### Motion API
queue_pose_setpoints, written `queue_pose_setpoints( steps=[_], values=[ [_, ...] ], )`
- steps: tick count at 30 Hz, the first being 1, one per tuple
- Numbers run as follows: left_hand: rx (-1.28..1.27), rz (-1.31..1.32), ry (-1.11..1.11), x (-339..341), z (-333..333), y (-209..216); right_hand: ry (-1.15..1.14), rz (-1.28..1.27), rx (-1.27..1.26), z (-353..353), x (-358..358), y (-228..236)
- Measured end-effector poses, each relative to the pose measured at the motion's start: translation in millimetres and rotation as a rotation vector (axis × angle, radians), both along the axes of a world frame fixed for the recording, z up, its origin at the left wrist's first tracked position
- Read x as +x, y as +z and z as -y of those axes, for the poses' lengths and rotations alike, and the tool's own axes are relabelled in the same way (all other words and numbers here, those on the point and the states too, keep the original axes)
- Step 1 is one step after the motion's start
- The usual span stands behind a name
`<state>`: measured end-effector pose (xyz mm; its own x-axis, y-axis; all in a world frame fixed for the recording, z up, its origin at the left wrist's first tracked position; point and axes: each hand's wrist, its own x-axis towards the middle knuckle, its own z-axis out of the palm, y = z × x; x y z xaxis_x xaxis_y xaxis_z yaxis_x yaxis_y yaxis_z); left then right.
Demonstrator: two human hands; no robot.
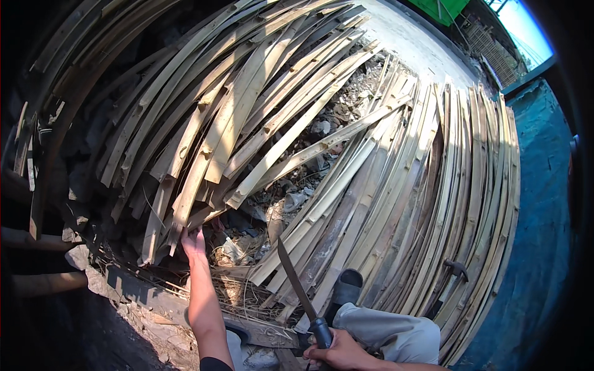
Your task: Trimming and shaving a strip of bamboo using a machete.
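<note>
My left hand point(195, 243) reaches forward to the near end of a split bamboo strip point(204, 216) and grips it at the edge of the left pile. Its fingertips are partly hidden behind the strip. Low in the middle, my right hand point(339, 351) is closed round the dark handle of a machete point(297, 278). The long blade points up and to the left, apart from the strips in the left pile. Many more bamboo strips point(253, 93) lie heaped beyond my left hand.
A second layer of bamboo strips point(427, 204) spreads to the right, with a hammer point(456, 270) lying on it. My foot in a dark sandal point(348, 285) rests at its near edge. Rubble point(294, 201) fills the gap between piles. A blue tarp point(526, 216) hangs at the right.
</note>
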<state>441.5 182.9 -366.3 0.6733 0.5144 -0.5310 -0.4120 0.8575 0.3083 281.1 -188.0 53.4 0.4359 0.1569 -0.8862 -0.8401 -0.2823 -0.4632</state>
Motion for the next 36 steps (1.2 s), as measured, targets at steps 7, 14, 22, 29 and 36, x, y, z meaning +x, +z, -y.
queue_pose_setpoints(
  steps=[7, 14, 22, 29, 36],
  values=[
    [-0.064, -0.208, -0.014, 5.7, 26.0, 19.5, -0.082, -0.06, 0.179, 25.6, -28.0, -49.4],
    [0.093, -0.326, -0.092, -7.8, 40.7, 17.1, -0.134, -0.095, 0.198, 29.6, -14.4, -34.2],
    [-0.172, -0.624, 0.026, -8.9, 49.8, 31.2, -0.186, -0.066, 0.26, 30.9, -14.8, -33.9],
    [1.478, -1.279, -0.889, -34.3, 99.6, 50.9, -0.243, -0.058, 0.219, 38.3, -10.7, -32.2],
    [1.757, -1.164, -1.308, -42.0, 36.0, 55.5, -0.194, -0.066, 0.173, 34.8, -10.7, -33.1]
  ],
)
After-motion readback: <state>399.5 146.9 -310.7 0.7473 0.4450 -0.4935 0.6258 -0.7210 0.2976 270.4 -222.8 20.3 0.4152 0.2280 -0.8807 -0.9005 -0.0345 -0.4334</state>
